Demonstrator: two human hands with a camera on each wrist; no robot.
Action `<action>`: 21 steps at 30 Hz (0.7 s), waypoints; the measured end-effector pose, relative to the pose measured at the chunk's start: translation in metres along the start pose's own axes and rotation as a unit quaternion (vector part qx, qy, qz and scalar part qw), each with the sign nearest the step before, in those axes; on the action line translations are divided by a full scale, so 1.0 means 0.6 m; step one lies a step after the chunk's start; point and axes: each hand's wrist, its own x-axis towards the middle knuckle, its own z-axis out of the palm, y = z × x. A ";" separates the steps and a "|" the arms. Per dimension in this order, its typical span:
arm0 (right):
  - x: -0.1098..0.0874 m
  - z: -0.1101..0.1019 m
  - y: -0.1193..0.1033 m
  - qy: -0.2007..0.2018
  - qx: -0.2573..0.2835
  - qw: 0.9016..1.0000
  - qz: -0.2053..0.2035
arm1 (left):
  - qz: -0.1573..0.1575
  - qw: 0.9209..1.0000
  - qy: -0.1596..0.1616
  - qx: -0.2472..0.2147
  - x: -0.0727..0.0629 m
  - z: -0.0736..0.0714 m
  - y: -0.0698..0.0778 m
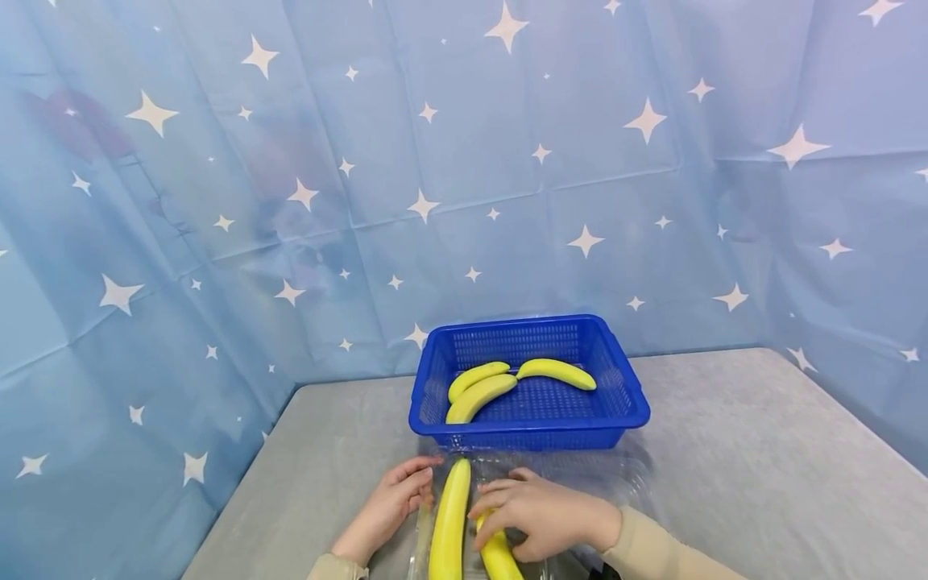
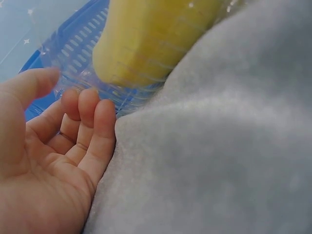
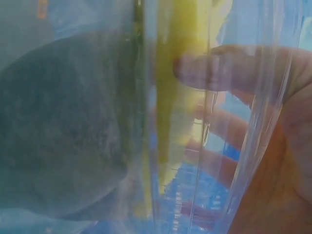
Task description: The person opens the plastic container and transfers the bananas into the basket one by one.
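A clear plastic container (image 1: 420,544) lies at the near edge of the view, in front of the basket. Inside it a yellow banana (image 1: 451,519) lies lengthwise on the left side. My right hand (image 1: 547,514) holds a second banana (image 1: 500,557) beside it, thumb and fingers about its far end. In the right wrist view that banana (image 3: 170,87) and the fingers show through the clear plastic. My left hand (image 1: 391,506) is at the container's left side, fingers loosely bent at the plastic edge, with a gap between thumb and fingers in the left wrist view.
A blue plastic basket (image 1: 532,437) stands just beyond the container, with three bananas (image 1: 557,371) in it. Grey cloth (image 1: 732,451) covers the table. A blue curtain with white stars (image 1: 500,242) hangs behind and at the sides.
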 end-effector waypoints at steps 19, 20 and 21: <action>-0.002 0.003 -0.007 -0.004 -0.020 1.000 0.018 | 0.005 1.000 -0.007 0.004 -0.002 0.000 0.004; -0.002 0.003 -0.007 -0.005 -0.021 1.000 0.014 | 0.005 1.000 -0.006 0.005 -0.002 0.000 0.004; -0.003 0.003 -0.007 -0.005 -0.021 1.000 0.010 | 0.004 1.000 -0.005 0.005 -0.003 0.000 0.003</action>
